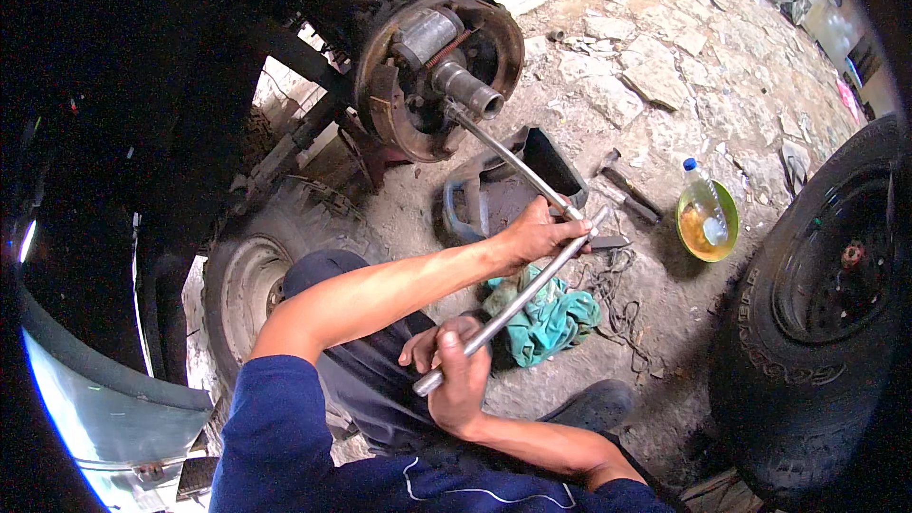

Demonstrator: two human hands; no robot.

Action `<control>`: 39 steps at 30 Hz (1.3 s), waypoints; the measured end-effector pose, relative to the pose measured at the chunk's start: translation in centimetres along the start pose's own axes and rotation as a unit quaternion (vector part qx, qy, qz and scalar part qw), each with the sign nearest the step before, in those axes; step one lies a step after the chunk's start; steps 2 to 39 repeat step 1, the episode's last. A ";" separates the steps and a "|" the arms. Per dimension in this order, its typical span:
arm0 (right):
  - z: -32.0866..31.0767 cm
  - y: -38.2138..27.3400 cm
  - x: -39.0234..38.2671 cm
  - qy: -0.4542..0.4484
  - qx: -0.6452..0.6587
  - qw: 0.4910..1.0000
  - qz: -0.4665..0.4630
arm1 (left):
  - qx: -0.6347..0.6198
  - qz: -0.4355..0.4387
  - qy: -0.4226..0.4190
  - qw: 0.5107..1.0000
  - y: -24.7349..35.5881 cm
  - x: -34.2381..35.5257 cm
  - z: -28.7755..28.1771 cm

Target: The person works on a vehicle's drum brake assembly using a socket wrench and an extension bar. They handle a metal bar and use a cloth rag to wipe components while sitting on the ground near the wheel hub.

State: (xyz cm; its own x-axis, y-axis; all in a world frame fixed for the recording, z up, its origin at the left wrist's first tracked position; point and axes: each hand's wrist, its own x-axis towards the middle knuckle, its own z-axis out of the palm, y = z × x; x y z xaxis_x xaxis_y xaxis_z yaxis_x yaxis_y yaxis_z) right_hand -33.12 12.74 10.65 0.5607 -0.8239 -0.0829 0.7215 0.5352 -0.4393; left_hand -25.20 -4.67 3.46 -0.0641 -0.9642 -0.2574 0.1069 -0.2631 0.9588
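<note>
A long metal bar [503,157] runs from a bolt area beside the spindle [470,90] of a brake assembly [394,100] down to a crosswise steel handle [524,296], together forming a T-handle wrench. My left hand [534,236] is closed around the joint of bar and handle. Lower down, my right hand [458,380] grips the handle near its near end, thumb over it. The wrench's far tip meets the brake assembly under the spindle; its exact seat is too small to make out. Brake shoes and a spring show on the round backing plate.
Below the brake stands a cut-open dark plastic container [465,204]. A hammer [627,192], a green bowl [724,247] holding a plastic bottle [705,204], and a teal rag [551,323] lie on the stony ground. Tyres stand left [233,294] and right [750,389].
</note>
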 end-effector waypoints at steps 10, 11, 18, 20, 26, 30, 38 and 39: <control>0.0 -1.1 0.5 -0.029 0.008 1.000 -0.001 | -0.040 -0.020 0.024 0.999 -0.4 0.0 -0.1; 0.0 -1.1 0.5 -0.029 0.008 1.000 -0.001 | -0.040 -0.020 0.024 0.999 -0.4 0.0 -0.1; 0.0 -1.1 0.5 -0.029 0.008 1.000 -0.001 | -0.040 -0.020 0.024 0.999 -0.4 0.0 -0.1; 0.0 -1.1 0.5 -0.029 0.008 1.000 -0.001 | -0.040 -0.020 0.024 0.999 -0.4 0.0 -0.1; 0.0 -1.1 0.5 -0.029 0.008 1.000 -0.001 | -0.040 -0.020 0.024 0.999 -0.4 0.0 -0.1; 0.0 -1.1 0.5 -0.029 0.008 1.000 -0.001 | -0.040 -0.020 0.024 0.999 -0.4 0.0 -0.1; 0.0 -1.1 0.5 -0.029 0.008 1.000 -0.001 | -0.040 -0.020 0.024 0.999 -0.4 0.0 -0.1; 0.0 -1.1 0.5 -0.029 0.008 1.000 -0.001 | -0.040 -0.020 0.024 0.999 -0.4 0.0 -0.1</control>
